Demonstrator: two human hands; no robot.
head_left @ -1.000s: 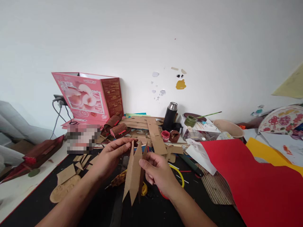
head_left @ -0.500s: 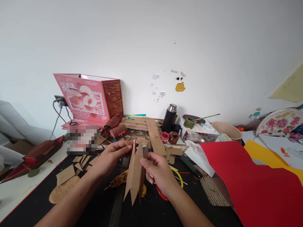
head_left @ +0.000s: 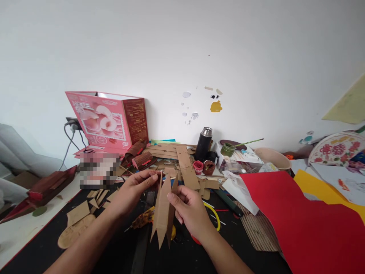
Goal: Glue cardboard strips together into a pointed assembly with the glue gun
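Note:
Between my two hands, above the black work surface, stands a folded cardboard piece with pointed, zigzag-cut ends at top and bottom. My left hand pinches its upper left tip between thumb and fingers. On the other side, my right hand grips the right edge, thumb in front and fingers curled behind. Just beneath the cardboard lies a yellow, stained glue gun, partly covered by it. A yellow ring, perhaps a tape roll, shows behind my right hand.
Cardboard scraps lie at left. At the back stand a pink box, a black thermos and small paint pots. A green-handled cutter, corrugated cardboard and red paper are at right.
Both hands keep their hold on the cardboard piece, which has turned slightly. The whole view has shifted a little.

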